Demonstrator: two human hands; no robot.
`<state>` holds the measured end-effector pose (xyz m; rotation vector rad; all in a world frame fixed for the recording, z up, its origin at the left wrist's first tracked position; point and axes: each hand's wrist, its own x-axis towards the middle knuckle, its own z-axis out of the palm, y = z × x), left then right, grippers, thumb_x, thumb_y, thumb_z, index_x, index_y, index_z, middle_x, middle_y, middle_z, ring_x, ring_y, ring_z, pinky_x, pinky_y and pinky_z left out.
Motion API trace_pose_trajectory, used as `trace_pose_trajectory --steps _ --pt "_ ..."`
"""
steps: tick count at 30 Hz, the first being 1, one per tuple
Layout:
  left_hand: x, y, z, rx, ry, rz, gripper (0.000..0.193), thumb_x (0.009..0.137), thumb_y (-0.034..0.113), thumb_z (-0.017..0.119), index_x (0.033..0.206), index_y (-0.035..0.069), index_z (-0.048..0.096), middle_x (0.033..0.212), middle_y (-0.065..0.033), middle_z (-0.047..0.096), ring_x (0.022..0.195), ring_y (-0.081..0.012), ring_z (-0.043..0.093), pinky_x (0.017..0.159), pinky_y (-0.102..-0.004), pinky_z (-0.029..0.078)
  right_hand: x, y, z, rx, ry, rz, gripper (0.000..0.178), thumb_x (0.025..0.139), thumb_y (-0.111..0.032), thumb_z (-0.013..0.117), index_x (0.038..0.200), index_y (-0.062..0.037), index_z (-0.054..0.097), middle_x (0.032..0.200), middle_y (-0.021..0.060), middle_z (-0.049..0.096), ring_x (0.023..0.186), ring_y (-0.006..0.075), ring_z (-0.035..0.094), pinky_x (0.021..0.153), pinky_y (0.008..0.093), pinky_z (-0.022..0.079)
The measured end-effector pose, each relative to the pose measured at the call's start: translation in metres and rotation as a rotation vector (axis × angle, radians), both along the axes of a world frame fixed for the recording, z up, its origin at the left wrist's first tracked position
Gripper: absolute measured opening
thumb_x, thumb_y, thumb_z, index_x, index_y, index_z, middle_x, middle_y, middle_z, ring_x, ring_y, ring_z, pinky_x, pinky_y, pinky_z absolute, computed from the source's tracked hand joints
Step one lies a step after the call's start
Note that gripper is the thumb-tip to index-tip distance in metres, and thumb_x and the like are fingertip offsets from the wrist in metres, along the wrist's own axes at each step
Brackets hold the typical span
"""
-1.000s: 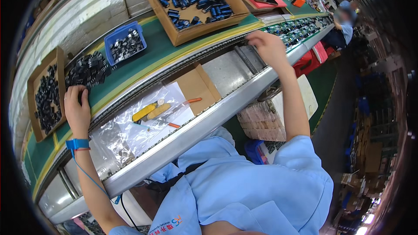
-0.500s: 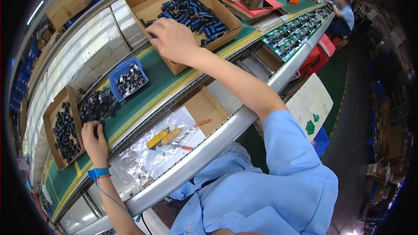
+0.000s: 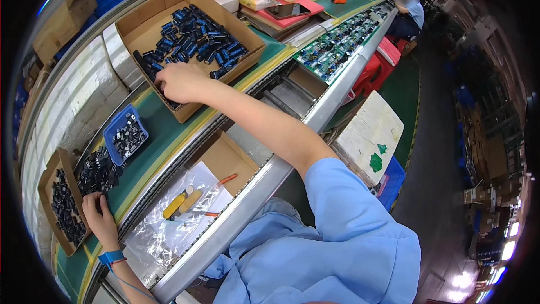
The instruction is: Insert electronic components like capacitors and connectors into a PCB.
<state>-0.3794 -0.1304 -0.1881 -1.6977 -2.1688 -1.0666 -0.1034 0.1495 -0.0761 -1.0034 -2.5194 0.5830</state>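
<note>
My right hand (image 3: 184, 83) reaches into a large cardboard box (image 3: 132, 34), its fingers curled and pressed together among dark blue cylindrical capacitors (image 3: 183, 38). Whether a capacitor is between the fingertips is hidden. At the left, my left hand (image 3: 100, 224) wears a blue wrist strap (image 3: 112, 256) with a cord. Its fingers are bent at the near edge of a pile of black pronged components (image 3: 97, 171); what they hold, if anything, I cannot make out. Beside that pile stand a small blue bin (image 3: 115, 149) of black and silvery parts and a shallow cardboard tray (image 3: 48, 177) of black parts.
Green circuit boards (image 3: 337, 48) lie on the rail at the right. Below the green belt (image 3: 147, 125), an open space holds a clear plastic bag (image 3: 149, 242), a yellow-handled tool (image 3: 174, 205) and orange-tipped tools. A white foam slab (image 3: 368, 135) stands right of me. Another person (image 3: 409, 8) sits farther along.
My right hand has lowered into the box's near left corner, among the capacitors. My left hand stays beside the black pile. The whole view has shifted, so everything sits farther left.
</note>
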Motion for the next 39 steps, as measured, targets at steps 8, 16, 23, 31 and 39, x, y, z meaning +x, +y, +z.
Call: trace_pose_trajectory --steps 8,16,23,31,39 --pt "-0.008 -0.001 -0.005 -0.008 0.035 0.001 0.006 0.092 0.004 0.057 0.094 -0.002 0.054 0.095 -0.0129 0.056 0.093 -0.0313 0.054 0.084 -0.0376 0.043 0.013 -0.011 0.010 0.091 -0.284 -0.022 0.048 0.091 -0.035 0.056 0.135 -0.0185 0.052 0.127 0.0165 0.058 0.123 0.0328 0.054 0.101 0.0464 0.044" --pt "-0.016 -0.006 -0.001 0.000 0.051 -0.016 0.007 0.093 0.004 0.057 0.094 -0.002 0.054 0.094 -0.0129 0.056 0.092 -0.0304 0.054 0.083 -0.0371 0.043 0.003 -0.007 0.007 0.025 -0.281 -0.047 0.056 0.087 -0.039 0.061 0.135 -0.0128 0.051 0.129 0.0172 0.058 0.123 0.0337 0.053 0.101 0.0463 0.043" --pt "-0.013 -0.004 -0.003 -0.020 0.028 -0.006 0.007 0.092 0.003 0.057 0.093 -0.002 0.053 0.095 -0.0130 0.056 0.093 -0.0311 0.054 0.083 -0.0376 0.043 0.007 -0.007 0.007 -0.005 -0.357 -0.051 0.043 0.082 -0.029 0.056 0.118 -0.0075 0.061 0.120 0.0160 0.065 0.113 0.0324 0.061 0.095 0.0443 0.047" --pt "-0.019 -0.006 -0.005 0.001 0.033 -0.019 0.006 0.092 0.003 0.057 0.094 -0.002 0.054 0.094 -0.0127 0.055 0.091 -0.0303 0.053 0.082 -0.0371 0.043 0.001 -0.012 0.005 -0.004 -0.336 -0.065 0.039 0.082 -0.031 0.058 0.114 -0.0088 0.063 0.114 0.0145 0.068 0.110 0.0320 0.062 0.092 0.0445 0.048" --pt "-0.024 -0.009 -0.005 0.001 0.032 -0.033 0.006 0.092 0.004 0.057 0.094 -0.002 0.055 0.094 -0.0127 0.056 0.091 -0.0301 0.053 0.082 -0.0370 0.043 -0.002 -0.013 -0.002 0.073 -0.246 -0.050 0.031 0.082 -0.028 0.061 0.107 -0.0108 0.066 0.109 0.0127 0.069 0.106 0.0311 0.064 0.088 0.0453 0.050"
